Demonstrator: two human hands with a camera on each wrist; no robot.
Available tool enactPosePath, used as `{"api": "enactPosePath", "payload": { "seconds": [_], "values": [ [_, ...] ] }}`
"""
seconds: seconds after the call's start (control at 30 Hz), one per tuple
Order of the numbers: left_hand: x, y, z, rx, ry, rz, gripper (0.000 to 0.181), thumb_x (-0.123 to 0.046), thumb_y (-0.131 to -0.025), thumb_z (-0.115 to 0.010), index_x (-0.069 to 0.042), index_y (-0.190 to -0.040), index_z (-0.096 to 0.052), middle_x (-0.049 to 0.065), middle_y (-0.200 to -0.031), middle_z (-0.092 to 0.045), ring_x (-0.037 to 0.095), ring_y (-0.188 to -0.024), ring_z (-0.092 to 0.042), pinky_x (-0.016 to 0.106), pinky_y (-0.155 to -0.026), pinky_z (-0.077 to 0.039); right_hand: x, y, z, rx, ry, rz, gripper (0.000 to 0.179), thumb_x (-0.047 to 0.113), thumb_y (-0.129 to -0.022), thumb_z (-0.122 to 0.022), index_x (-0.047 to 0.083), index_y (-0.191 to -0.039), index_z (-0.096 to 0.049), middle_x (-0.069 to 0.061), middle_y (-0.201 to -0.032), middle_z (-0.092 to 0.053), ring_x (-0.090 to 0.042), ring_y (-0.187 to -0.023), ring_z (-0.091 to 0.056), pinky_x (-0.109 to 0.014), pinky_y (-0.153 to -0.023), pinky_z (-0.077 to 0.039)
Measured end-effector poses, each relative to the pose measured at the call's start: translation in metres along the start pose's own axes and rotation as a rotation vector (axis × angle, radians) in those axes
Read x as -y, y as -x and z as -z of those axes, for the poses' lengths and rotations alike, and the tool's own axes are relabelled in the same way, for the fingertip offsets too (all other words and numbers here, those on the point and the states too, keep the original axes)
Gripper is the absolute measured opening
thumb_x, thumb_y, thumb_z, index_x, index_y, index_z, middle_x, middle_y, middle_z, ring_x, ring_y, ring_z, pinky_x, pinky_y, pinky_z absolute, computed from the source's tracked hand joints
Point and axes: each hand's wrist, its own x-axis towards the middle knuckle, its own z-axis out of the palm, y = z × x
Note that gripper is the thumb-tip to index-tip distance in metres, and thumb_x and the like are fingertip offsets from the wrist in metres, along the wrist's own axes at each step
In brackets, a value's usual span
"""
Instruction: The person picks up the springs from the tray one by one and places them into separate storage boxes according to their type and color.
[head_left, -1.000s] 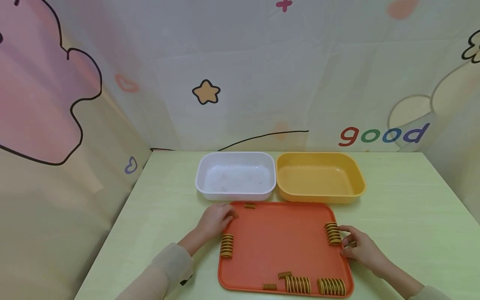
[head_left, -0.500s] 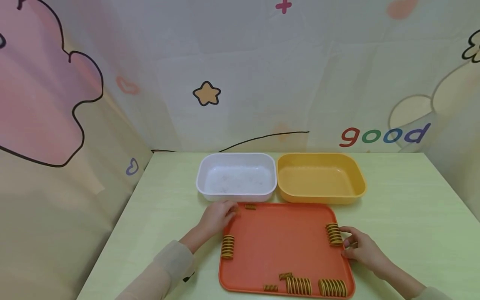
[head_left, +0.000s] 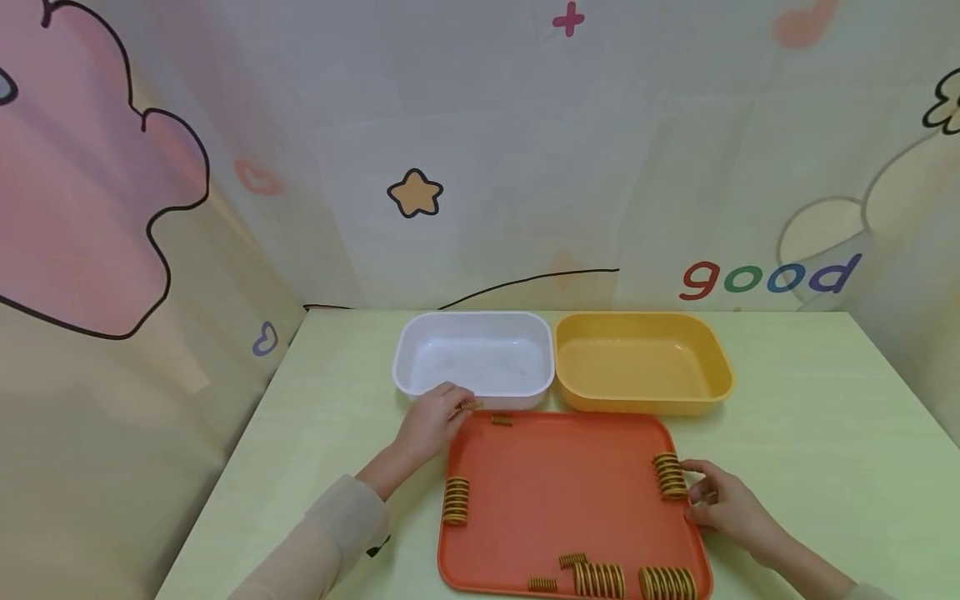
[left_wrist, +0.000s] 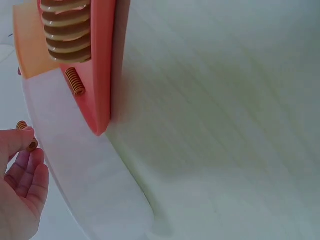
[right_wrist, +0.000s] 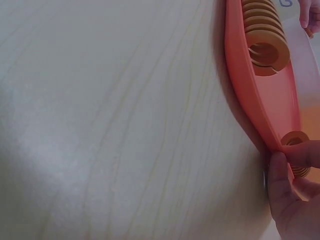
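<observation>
In the head view my left hand pinches a small brass-coloured coil spring between thumb and fingertips, raised over the front rim of the white bin. The left wrist view shows both ends of this spring sticking out past the thumb. On the right, my right hand pinches the side rim of the orange-red tray, its thumb outside the rim. Right by its index finger, a large coil spring lies inside the tray. Another small spring lies along the tray's back edge.
A yellow bin stands beside the white one, behind the tray. Along the tray's edges lie large springs at the left and front right, plus a front group of one large spring and two small ones.
My left hand has lifted the small spring from the tray's back left corner, up and back to the white bin's front rim. The right hand has stayed at the tray's rim.
</observation>
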Motion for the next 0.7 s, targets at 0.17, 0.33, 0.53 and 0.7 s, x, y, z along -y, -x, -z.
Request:
{"api": "enactPosePath", "payload": {
  "seconds": [0.17,0.33,0.53,0.7],
  "values": [
    [0.002,-0.006,0.004,-0.031,0.002,-0.013,0.013,-0.008,-0.074,-0.069,-0.011,-0.086,-0.064,0.0,-0.083,-0.062,0.011,-0.074,-0.059,0.024,-0.064,-0.05,0.001,0.0,0.0,-0.001,-0.007,-0.009,0.061,-0.009,-0.071,-0.057,-0.01,-0.125,-0.032,-0.011,-0.084,-0.048,-0.016,-0.07,-0.048,-0.025,-0.058,-0.05],
    [0.004,-0.011,0.006,-0.052,-0.01,-0.03,0.014,-0.009,-0.073,-0.07,-0.012,-0.086,-0.064,-0.001,-0.083,-0.062,0.012,-0.072,-0.059,0.024,-0.062,-0.049,0.0,0.0,0.0,0.0,-0.006,-0.005,0.061,-0.009,-0.07,-0.058,-0.009,-0.125,-0.032,-0.011,-0.084,-0.048,-0.016,-0.07,-0.049,-0.025,-0.059,-0.05],
    [0.006,-0.018,0.009,-0.038,0.004,-0.03,0.015,-0.008,-0.074,-0.069,-0.011,-0.087,-0.064,0.0,-0.085,-0.063,0.013,-0.076,-0.06,0.026,-0.065,-0.05,-0.001,0.0,0.0,0.003,-0.002,0.002,0.061,-0.008,-0.07,-0.058,-0.009,-0.126,-0.032,-0.011,-0.084,-0.048,-0.015,-0.07,-0.049,-0.025,-0.059,-0.05],
    [0.008,-0.022,0.01,-0.023,0.031,-0.006,0.014,-0.008,-0.074,-0.069,-0.011,-0.087,-0.065,0.0,-0.086,-0.063,0.014,-0.078,-0.06,0.027,-0.067,-0.05,0.0,0.001,0.0,0.008,0.001,0.004,0.061,-0.008,-0.071,-0.058,-0.009,-0.126,-0.032,-0.011,-0.084,-0.049,-0.015,-0.07,-0.049,-0.025,-0.059,-0.05]
  ]
}}
